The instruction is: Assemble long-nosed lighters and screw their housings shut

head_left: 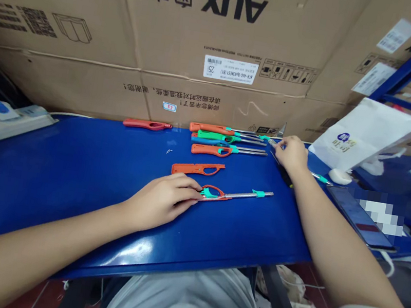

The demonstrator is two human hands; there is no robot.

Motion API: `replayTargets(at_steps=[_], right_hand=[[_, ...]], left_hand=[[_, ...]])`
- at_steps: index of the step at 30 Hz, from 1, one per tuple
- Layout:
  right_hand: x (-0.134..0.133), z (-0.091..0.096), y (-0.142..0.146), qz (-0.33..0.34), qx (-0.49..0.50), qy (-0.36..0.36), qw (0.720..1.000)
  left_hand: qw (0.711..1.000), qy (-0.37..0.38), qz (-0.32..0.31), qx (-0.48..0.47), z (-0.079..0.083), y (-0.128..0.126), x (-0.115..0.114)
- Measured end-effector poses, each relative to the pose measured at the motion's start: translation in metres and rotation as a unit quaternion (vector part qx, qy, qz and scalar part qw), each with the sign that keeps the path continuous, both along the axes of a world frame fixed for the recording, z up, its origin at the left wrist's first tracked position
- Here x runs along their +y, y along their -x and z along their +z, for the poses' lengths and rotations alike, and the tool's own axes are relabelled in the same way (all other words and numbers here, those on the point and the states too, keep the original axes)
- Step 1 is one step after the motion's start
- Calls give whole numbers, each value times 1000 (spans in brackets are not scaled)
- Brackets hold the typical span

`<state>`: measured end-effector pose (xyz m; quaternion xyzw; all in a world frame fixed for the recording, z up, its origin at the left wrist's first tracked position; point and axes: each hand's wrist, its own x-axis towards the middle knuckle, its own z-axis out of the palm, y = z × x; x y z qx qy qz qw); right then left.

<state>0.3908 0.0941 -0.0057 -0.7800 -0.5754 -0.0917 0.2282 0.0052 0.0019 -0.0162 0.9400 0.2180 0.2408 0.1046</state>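
My left hand [167, 197] rests low over the table, its fingers closed on the handle end of an opened orange gas lighter [227, 195]. Its green trigger shows, and a green piece sits around its metal tube. Just behind it lies a loose orange handle half [197, 169]. My right hand [291, 154] reaches to the back of the table, by the tube ends of several assembled lighters [209, 150] in orange, green and blue. Its fingertips are pinched together; what they hold is too small to tell. A dark thin tool [284, 171] lies beside that hand.
A red handle piece [147, 124] lies at the back left, by the cardboard wall [169, 39]. On the right are a phone [361, 218], a white paper bag [364, 135] and a small white case [340, 176]. A power strip [10, 126] occupies the left end.
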Motion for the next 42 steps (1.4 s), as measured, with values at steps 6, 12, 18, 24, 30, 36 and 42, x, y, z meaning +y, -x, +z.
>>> replayTargets(at_steps=[6,12,18,24,30,36,42], right_hand=[[-7,23,11,60,130,-57,988],[-46,35,76,356,282,14,891],[-92,33,133,590,157,36,791],[-99,32,138,625,160,58,762],[-88,28,133,619,230,97,745],[-86,24,137,561,263,107,778],[-88,25,135,530,230,140,804]], left_hand=[[999,36,14,-20,4,-2,-3],[987,63,85,-121,8,-4,-6],[983,70,93,-140,8,-5,-2],[986,123,46,-107,9,-7,-4],[975,158,43,-148,6,-5,-3],[968,179,64,-167,6,-7,-3],[898,362,123,-217,9,-11,-5]])
